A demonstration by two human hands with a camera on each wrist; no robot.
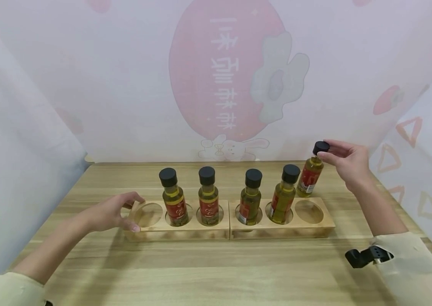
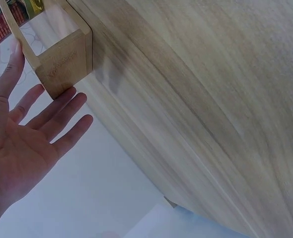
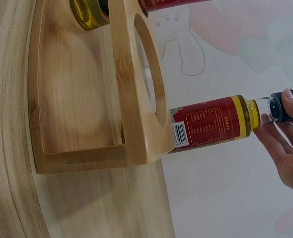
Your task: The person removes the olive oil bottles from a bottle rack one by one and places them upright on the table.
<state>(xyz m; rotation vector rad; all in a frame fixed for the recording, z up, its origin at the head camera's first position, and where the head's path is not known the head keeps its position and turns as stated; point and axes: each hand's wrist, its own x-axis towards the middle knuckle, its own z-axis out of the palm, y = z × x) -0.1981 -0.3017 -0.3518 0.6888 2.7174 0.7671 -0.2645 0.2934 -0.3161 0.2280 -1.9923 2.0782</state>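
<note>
Two wooden bottle racks stand end to end: a left rack [image 1: 185, 234] and a right rack [image 1: 282, 233]. My left hand [image 1: 116, 211] spans the left rack's outer end, thumb at the front and fingers at the back corner; its outer fingers extend loosely in the left wrist view. Beyond the right rack's outer end is an olive oil bottle [image 1: 310, 176] with a red label, leaning slightly. My right hand [image 1: 350, 163] pinches its black cap [image 3: 284, 105] between thumb and fingers. The bottle's base is hidden behind the rack in the right wrist view.
Olive oil bottles stand in the left rack, one at its middle [image 1: 175, 206] and one at its inner hole [image 1: 208, 206]. Two more bottles [image 1: 250, 204] stand in the right rack. Each outer hole has no bottle. A printed curtain [image 1: 124, 106] hangs behind the table [image 1: 200, 272].
</note>
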